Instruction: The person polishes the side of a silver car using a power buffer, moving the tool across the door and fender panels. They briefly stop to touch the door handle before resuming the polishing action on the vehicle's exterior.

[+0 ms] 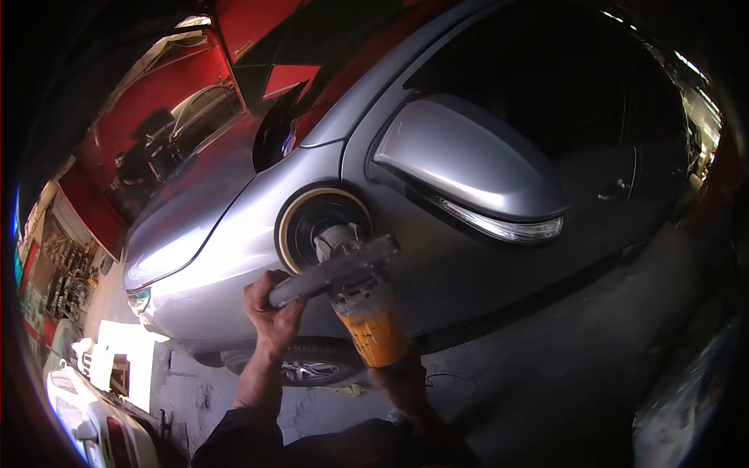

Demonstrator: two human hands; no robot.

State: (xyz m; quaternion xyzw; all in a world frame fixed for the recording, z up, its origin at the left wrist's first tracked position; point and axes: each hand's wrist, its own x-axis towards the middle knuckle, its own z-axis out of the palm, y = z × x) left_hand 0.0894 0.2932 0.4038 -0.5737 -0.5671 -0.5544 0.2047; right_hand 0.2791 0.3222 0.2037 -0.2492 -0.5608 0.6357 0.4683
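A car polisher [373, 335] with a yellow body and a grey front end reaches up from my hands to the silver car [218, 210]. Its round pad [290, 226], black with a tan rim, lies against the front fender, close to the door edge; whether it spins cannot be told. My left hand [273, 308] is closed around the left end of the grey bar handle [335, 273]. At the rear of the yellow body my right hand [398, 378] grips the machine, its fingers mostly in shadow.
The side mirror [468, 160] juts out to the right of the pad. Below the fender is a front wheel [304, 370]. A thin cord [452, 378] lies on the floor by my right hand. A white car [94, 421] stands at lower left, near red walls [156, 86].
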